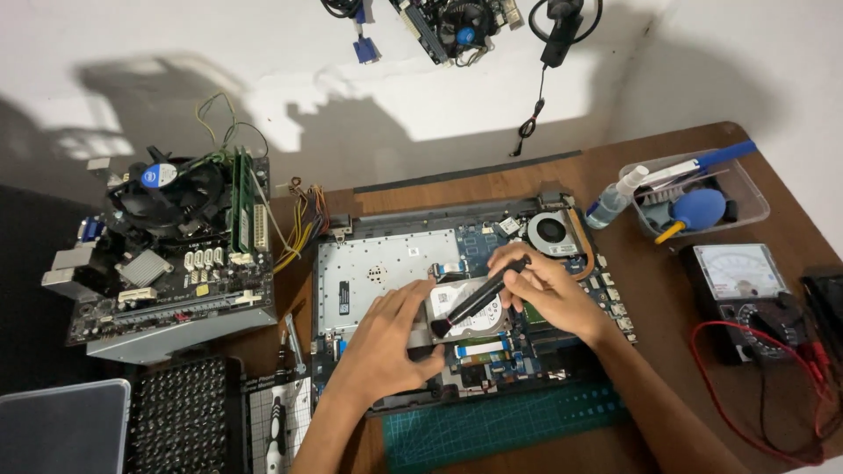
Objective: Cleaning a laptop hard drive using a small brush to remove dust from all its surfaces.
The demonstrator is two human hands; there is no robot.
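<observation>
An opened laptop base (386, 263) lies on the brown table with its circuit board and cooling fan (551, 233) exposed. A silver hard drive (470, 312) sits in its middle. My left hand (386, 338) rests flat on the laptop with its fingers against the drive's left edge. My right hand (544, 290) grips a black brush (479, 298) like a pen. The brush slants down to the left and its bristle tip touches the drive's lower left part.
A desktop motherboard (167, 254) with a fan stands at the left on a metal box. A bit set (180, 417) and screwdriver (277, 430) lie at front left. A spray bottle (610, 202), a plastic tub (742, 189) with a blue blower and a multimeter (742, 281) with red leads are at the right. A green cutting mat (500, 421) lies in front.
</observation>
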